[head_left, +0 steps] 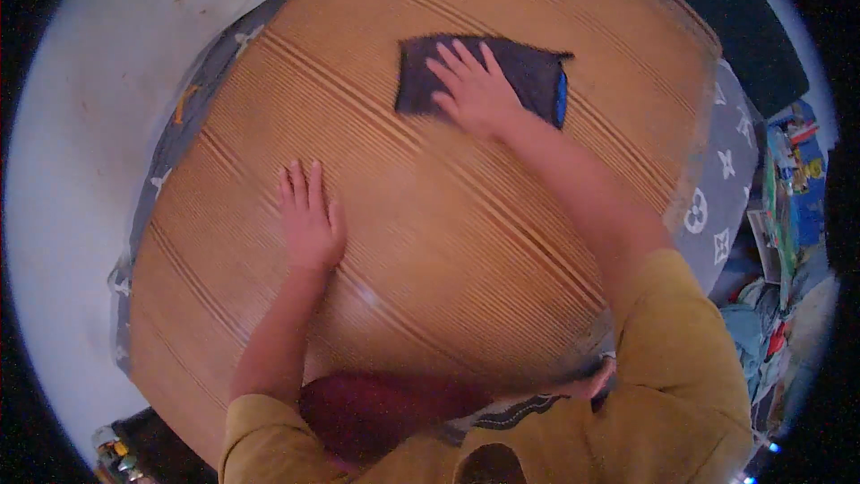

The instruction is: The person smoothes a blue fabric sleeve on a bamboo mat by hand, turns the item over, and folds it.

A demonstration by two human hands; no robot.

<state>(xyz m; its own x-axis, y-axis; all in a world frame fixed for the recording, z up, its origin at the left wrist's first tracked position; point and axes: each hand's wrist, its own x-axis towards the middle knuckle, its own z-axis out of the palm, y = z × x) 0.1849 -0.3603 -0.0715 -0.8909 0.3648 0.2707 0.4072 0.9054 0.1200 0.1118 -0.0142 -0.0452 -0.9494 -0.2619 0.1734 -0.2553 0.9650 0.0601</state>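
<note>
- Lying on the far part of the tan, striped, woven-looking mat (403, 215): a dark, roughly rectangular piece of fabric (533, 81) with a bright blue strip (562, 99) showing at its right end.
- Laying the right hand (475, 94) palm-down over that fabric, with fingers apart and clamped on nothing, probably to press it flat against the mat.
- Setting the left hand (311, 224) over the mat's left half, well apart from the fabric, with fingers slightly parted, gripping nothing; perhaps bracing a forward lean, with palm contact hard to tell.
- Showing past the mat's right edge: grey, white-patterned cloth (726, 157), apparently layered underneath.
</note>
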